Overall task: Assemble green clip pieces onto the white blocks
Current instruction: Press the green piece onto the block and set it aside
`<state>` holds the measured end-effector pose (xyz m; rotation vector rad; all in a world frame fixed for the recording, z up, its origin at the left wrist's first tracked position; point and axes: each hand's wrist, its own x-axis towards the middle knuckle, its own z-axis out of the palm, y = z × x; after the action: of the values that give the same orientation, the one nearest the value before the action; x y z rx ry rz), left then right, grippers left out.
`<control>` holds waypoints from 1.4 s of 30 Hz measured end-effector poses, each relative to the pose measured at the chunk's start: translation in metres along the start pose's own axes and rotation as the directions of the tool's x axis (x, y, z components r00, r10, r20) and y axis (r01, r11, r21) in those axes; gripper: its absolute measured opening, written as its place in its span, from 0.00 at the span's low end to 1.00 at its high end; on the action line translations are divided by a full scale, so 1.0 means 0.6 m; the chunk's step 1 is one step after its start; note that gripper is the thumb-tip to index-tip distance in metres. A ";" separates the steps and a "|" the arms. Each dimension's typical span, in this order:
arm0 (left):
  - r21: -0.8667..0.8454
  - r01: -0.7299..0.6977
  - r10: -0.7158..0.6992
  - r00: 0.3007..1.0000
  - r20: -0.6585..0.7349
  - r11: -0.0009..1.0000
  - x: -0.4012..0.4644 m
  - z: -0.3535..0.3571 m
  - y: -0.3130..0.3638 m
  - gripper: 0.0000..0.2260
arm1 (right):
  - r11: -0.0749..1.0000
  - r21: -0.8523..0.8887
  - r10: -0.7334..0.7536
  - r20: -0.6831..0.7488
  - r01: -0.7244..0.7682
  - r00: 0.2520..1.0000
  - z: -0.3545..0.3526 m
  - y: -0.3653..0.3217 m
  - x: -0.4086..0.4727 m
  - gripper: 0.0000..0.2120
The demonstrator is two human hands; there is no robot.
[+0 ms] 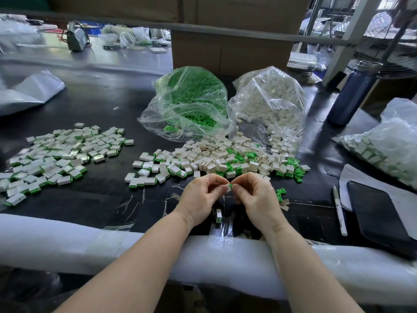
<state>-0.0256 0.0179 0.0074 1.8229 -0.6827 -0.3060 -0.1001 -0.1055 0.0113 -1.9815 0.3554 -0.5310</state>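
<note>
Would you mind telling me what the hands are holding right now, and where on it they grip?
Both hands pinch one small white block: the left hand at its left side, the right hand at its top right edge.

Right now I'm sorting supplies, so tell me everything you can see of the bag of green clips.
The bag of green clips is clear, crinkled thin plastic, slumped on the dark table before a cardboard box. It bulges with small bright green pieces, mouth open toward the person, a few spilling at its lip. Its right side presses against the bag of white blocks.
</note>
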 end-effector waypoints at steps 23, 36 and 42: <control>-0.042 0.014 -0.012 0.999 0.041 0.999 -0.003 -0.002 0.008 0.06 | 0.997 0.071 0.014 0.067 -0.019 0.998 -0.001 -0.005 -0.003 0.09; -0.001 -0.010 0.010 1.000 0.024 1.000 -0.001 0.002 0.003 0.06 | 0.991 0.124 0.049 0.035 -0.053 0.998 0.000 -0.005 0.001 0.08; -0.001 -0.013 0.013 1.000 0.019 1.000 0.002 0.002 0.000 0.05 | 0.989 0.132 0.067 0.001 -0.066 0.998 0.006 0.002 0.004 0.09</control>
<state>-0.0255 0.0161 0.0071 1.8165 -0.7068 -0.3154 -0.0961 -0.1044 0.0095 -1.8353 0.3782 -0.5030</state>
